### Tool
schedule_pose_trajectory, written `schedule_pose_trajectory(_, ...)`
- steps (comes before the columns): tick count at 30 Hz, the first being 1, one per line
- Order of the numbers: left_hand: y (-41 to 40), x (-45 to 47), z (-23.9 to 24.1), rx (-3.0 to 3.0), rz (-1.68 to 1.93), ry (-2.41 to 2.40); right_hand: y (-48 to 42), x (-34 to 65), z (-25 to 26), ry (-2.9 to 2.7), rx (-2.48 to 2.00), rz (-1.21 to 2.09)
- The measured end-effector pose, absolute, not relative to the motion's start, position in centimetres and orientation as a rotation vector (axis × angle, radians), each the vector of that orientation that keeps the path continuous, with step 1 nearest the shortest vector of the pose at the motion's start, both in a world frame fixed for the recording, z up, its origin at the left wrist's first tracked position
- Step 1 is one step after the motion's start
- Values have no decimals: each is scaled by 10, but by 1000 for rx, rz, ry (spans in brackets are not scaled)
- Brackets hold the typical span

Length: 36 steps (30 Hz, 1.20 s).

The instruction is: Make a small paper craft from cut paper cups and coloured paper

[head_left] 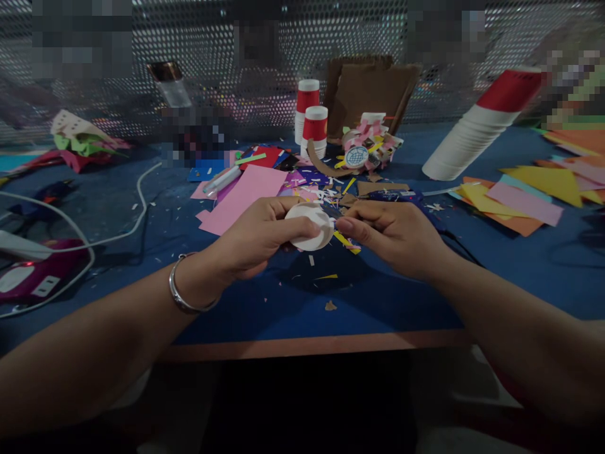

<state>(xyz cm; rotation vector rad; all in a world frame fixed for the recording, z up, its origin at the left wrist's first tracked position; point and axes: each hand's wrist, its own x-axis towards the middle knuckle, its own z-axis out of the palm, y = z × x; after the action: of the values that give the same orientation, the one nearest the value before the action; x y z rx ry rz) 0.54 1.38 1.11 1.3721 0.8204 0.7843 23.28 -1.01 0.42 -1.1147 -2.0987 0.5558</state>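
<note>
A white disc was held above a blue table.
The left hand pinched it, the right hand just beside its rim; paper scraps lay beyond.

1. A blue tabletop with a reddish-brown front edge lies strewn with paper scraps.
2. At left, a magenta power strip sits beside a looping white cable.
3. Toward the back, two red-and-white paper cup stacks stand near brown cardboard.
4. At right, a tilted cup stack rises near coloured paper sheets.
</note>
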Motion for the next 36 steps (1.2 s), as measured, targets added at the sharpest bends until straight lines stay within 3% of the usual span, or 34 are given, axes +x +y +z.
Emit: schedule_pose_trajectory(36,8,5,18,1385,723,859,-11,233,5,-2162,-1053,501)
